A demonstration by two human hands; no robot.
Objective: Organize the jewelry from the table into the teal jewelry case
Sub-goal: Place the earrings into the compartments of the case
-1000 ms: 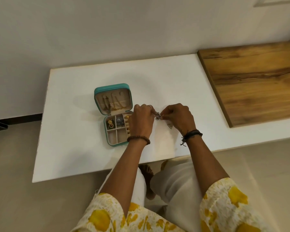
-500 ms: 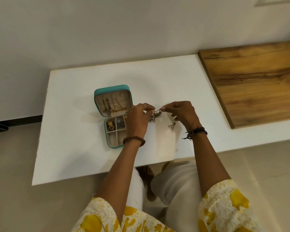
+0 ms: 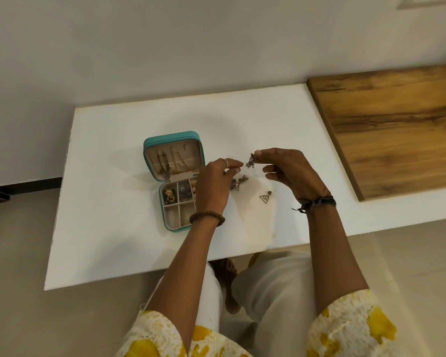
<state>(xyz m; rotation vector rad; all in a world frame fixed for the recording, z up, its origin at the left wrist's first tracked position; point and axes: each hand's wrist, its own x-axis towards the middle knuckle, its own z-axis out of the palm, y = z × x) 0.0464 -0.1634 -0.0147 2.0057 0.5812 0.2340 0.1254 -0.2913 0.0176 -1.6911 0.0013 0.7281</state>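
A: Where is the open teal jewelry case (image 3: 174, 144) noted?

B: On the white table (image 3: 108, 202), left of centre, lid raised; gold and silver pieces are seen in the upper compartments.

A: And the right hand (image 3: 289, 173)?

B: A small dark metal earring (image 3: 250, 161) is pinched in its grip, held above the table.

A: The left hand (image 3: 214, 184)?

B: Fingertips are drawn together beside the earring; whether anything is held cannot be told. A triangular metal pendant (image 3: 265, 198) lies on the table between the wrists.
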